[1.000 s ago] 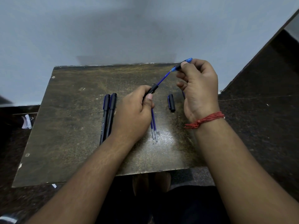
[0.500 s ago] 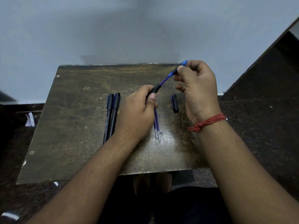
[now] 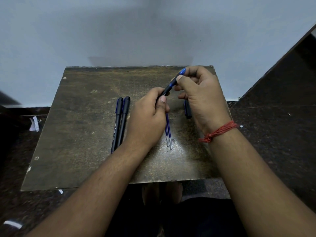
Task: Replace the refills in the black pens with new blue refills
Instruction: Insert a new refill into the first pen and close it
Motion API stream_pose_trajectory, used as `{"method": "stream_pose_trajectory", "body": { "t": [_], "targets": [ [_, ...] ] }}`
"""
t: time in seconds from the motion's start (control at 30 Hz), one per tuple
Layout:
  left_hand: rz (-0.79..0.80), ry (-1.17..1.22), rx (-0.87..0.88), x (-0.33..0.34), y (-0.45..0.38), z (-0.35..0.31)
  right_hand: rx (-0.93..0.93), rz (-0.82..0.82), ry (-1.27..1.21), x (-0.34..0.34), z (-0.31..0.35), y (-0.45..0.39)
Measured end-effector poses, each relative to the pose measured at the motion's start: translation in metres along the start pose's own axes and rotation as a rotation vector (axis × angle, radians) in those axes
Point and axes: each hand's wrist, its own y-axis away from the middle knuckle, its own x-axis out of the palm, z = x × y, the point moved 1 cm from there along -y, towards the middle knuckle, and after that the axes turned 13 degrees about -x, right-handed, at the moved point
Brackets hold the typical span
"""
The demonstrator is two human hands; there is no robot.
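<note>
Your left hand [image 3: 147, 117] is gripping the pen barrel [image 3: 165, 91], angling far-right; your right hand [image 3: 200, 93] fingers are pinching its blue-tipped end [image 3: 181, 72].

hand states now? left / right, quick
Left hand: closed around the black pen barrel.
Right hand: pinching the blue-tipped end piece at the barrel's far end.

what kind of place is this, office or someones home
Hard to say, but it looks more like a plain room at home than an office: a small worn wooden table pushed against a bare pale wall, a dark speckled stone floor, and the person seated low, with feet under the table.
</note>
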Motion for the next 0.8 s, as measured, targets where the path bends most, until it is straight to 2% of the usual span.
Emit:
{"method": "stream_pose_trajectory", "body": {
  "t": [0.33, 0.6, 0.8],
  "targets": [
    [-0.017, 0.002, 0.004, 0.002, 0.002, 0.001, -0.021, 0.086, -0.027, -0.003, -0.005, -0.001],
    [-0.014, 0.013, 0.005, 0.003, 0.002, -0.001, -0.033, 0.063, 0.011, -0.006, -0.011, -0.001],
    [-0.009, 0.023, -0.009, 0.003, 0.001, 0.000, -0.013, 0.100, -0.204, -0.009, -0.013, -0.004]
  ]
}}
